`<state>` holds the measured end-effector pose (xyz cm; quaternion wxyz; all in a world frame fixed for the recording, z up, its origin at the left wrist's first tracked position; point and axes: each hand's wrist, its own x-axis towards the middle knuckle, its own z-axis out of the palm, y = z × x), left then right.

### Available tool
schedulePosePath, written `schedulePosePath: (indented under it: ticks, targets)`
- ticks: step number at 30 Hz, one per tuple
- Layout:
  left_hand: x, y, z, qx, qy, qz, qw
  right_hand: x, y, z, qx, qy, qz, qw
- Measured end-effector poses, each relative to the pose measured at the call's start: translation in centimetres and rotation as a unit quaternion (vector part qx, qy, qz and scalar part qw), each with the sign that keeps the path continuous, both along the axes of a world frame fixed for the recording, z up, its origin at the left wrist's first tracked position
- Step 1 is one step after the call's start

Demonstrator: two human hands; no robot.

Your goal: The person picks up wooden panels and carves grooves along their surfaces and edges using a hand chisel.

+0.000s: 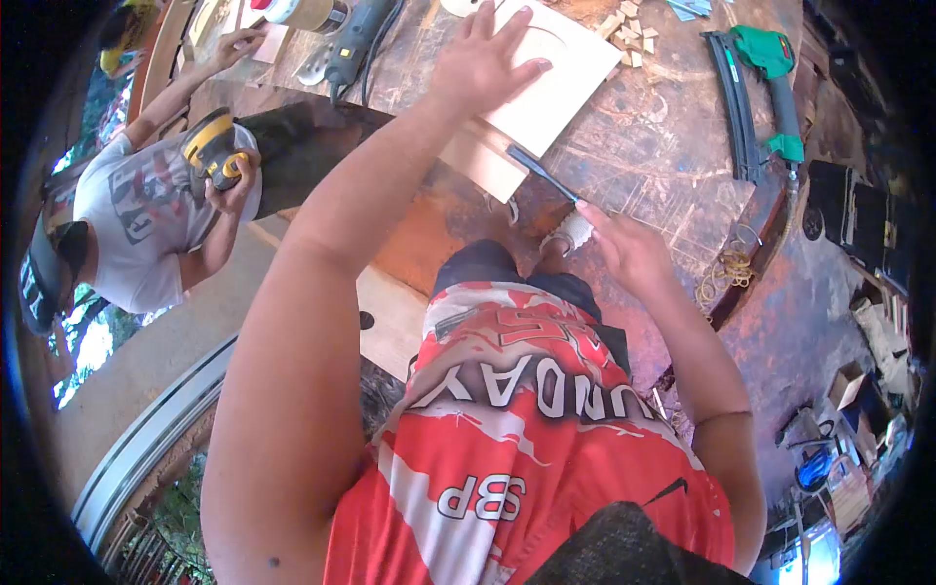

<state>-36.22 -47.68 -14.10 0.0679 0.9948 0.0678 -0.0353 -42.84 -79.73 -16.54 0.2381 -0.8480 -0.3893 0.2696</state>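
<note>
My left hand (485,64) lies with spread fingers on a pale wooden panel (561,83) at the top of the head view. A curved line shows on the panel near my fingertips. In my right hand (629,249) is a slim dark chisel (546,175), its flat end pointing up and left toward the panel's lower edge. A narrower light board (485,168) lies just below the panel, partly behind my left forearm.
Small wood offcuts (629,34) lie on the worn workbench (653,127), with a green nail gun (765,58) to the right. A grinder (356,49) lies at the upper left. At left, a co-worker (146,210) holds a yellow sander (216,151). Yellow cord (731,268) hangs at the bench edge.
</note>
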Motion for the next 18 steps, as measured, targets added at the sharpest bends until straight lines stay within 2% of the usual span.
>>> schedulePosePath:
  ticks: [2,3,5,6,8,15,18]
  targets:
    - [-0.1,0.0,-0.8,0.016,-0.001,-0.006,1.0,-0.2,-0.2,-0.3,0.114,0.044,-0.037,0.992]
    - [-0.1,-0.1,-0.8,0.012,-0.001,-0.005,1.0,-0.6,-0.3,-0.5,0.111,0.048,-0.038,0.992]
    - [0.2,0.0,-0.4,0.012,-0.009,-0.007,1.0,-0.7,0.2,-1.0,0.267,0.105,-0.081,0.955]
    - [0.1,-0.1,-0.1,0.004,0.0,-0.002,1.0,-0.8,-0.4,-1.0,0.268,0.103,-0.083,0.954]
    - [0.2,-0.2,0.0,-0.004,0.01,0.002,1.0,-0.8,-2.2,-1.2,0.082,0.017,-0.038,0.996]
    - [0.2,0.0,-0.6,-0.001,-0.001,-0.004,1.0,-0.8,-2.9,0.5,0.058,0.0,-0.025,0.998]
    - [0.2,0.1,-0.5,-0.01,0.003,0.002,1.0,-0.5,-2.7,-0.2,0.112,-0.014,-0.031,0.993]
